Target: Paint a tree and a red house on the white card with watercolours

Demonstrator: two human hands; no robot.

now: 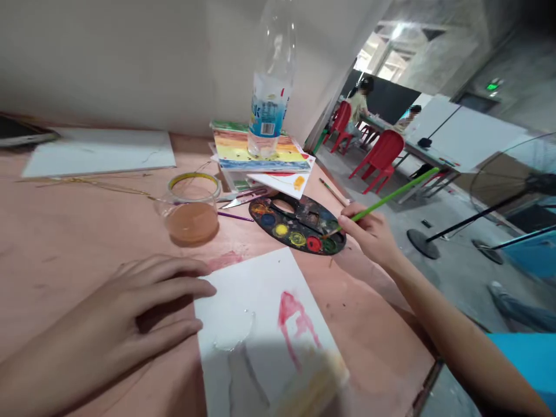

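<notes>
1. right hand point(369, 234) pinches a green paintbrush point(391, 194); its tip is at the black palette point(299, 214), by the red paint point(314, 244);
2. left hand point(143, 307) lies loosely spread; fingertips at the white sheet's point(264, 289) left edge;
3. the sheet, red-streaked, lies nearer than the palette.

A bottle point(271, 63) stands on a stack of pictures point(232, 152) near the far right corner of the bench point(73, 231). At the left edge of its blue-and-white label point(261, 104) a blue "k" can be read, the letters before it unclear. Lower down sits a barcode point(267, 129); the print above is too small to read. Beyond the bench's right edge, a green sign point(492, 87) glows, illegible.
</notes>
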